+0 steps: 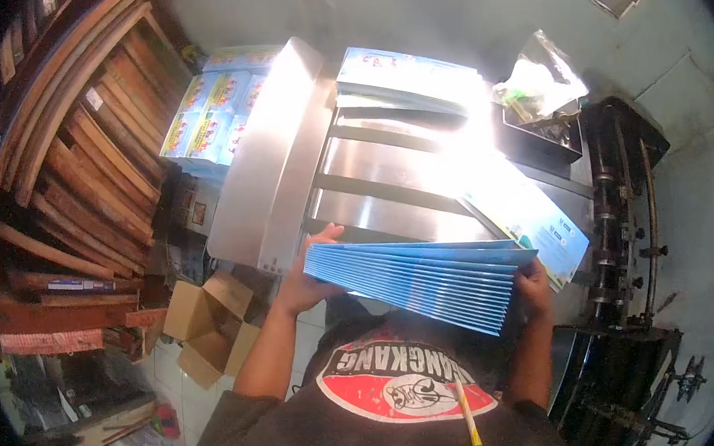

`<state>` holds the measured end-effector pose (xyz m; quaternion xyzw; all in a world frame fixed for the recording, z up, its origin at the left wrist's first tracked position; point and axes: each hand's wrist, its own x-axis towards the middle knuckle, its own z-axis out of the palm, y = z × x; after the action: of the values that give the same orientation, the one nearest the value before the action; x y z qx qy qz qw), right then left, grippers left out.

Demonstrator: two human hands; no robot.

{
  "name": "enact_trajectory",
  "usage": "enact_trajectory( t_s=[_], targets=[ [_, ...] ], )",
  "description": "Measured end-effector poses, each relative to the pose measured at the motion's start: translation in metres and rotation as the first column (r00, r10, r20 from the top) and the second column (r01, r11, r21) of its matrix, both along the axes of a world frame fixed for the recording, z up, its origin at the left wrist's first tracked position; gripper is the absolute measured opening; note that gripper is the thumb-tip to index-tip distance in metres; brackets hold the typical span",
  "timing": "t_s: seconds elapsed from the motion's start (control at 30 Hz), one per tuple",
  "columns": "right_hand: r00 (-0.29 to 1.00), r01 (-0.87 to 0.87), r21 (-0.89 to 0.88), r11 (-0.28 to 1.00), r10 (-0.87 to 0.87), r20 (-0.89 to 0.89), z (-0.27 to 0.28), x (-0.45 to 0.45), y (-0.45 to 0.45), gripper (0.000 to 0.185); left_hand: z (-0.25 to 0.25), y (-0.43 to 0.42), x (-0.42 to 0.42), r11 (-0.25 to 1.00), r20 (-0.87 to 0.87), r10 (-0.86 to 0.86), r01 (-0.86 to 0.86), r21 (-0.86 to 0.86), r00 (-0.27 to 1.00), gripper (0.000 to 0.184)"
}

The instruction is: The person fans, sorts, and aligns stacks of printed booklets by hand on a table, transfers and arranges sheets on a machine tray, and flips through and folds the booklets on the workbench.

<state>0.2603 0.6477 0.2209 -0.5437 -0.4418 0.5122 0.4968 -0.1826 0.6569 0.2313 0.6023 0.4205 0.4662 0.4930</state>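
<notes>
A thick stack of blue printed card sheets is held in front of my chest, its edges fanned in steps toward me. My left hand grips the stack's left end, thumb up at the corner. At the right end, my right hand is closed around the sheets' edge, its fingers partly hidden. Just beyond my right hand, more blue-and-white printed sheets lie on the slatted metal table. Another pile of printed sheets rests at the table's far end, washed out by glare.
Stacked printed boxes stand at the back left, beside a raised metal panel. An open cardboard box sits on the floor. A black tray with a plastic bag and dark machinery are on the right; wooden planks lean left.
</notes>
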Motion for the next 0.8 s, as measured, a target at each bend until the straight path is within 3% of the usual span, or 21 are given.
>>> enact_trajectory(
  t_s=[0.07,0.13,0.17,0.23,0.3,0.33,0.43,0.8],
  targets=[
    [1.0,0.006,0.083,0.997,-0.006,0.001,-0.001,0.01,-0.01,0.025,0.0,0.002,-0.003,1.0,-0.035,-0.001,0.001,-0.002,0.999,0.07],
    [0.98,0.198,0.104,0.975,-0.2,0.007,0.008,0.05,-0.016,0.026,0.0,0.001,-0.004,1.0,-0.062,-0.006,0.005,-0.007,0.998,0.07],
    [0.921,0.307,0.087,0.948,-0.319,0.223,0.067,0.036,-0.013,0.025,0.003,-0.001,0.001,1.0,-0.024,0.009,-0.009,-0.023,1.0,0.07],
    [0.944,0.301,0.255,0.919,-0.325,0.056,0.085,0.059,-0.01,0.025,0.011,0.0,0.017,0.999,0.032,-0.036,0.037,-0.033,0.999,0.069],
    [0.941,0.317,0.324,0.891,-0.338,0.008,0.096,0.07,-0.009,0.026,0.016,-0.004,0.024,0.999,-0.111,0.03,-0.026,0.037,0.993,0.067],
    [0.95,0.304,0.365,0.88,-0.309,-0.048,0.097,0.068,-0.009,0.028,0.013,-0.005,0.024,1.0,-0.08,0.022,-0.02,0.023,0.997,0.066],
    [0.945,0.328,0.361,0.873,-0.308,-0.112,0.101,0.053,-0.004,0.03,0.002,0.001,0.015,0.997,-0.101,0.007,0.001,0.076,0.995,0.067],
    [0.932,0.347,0.38,0.858,-0.362,-0.033,0.096,0.039,-0.002,0.028,-0.001,-0.002,0.015,0.998,-0.063,0.007,-0.004,0.057,0.998,0.066]
  ],
)
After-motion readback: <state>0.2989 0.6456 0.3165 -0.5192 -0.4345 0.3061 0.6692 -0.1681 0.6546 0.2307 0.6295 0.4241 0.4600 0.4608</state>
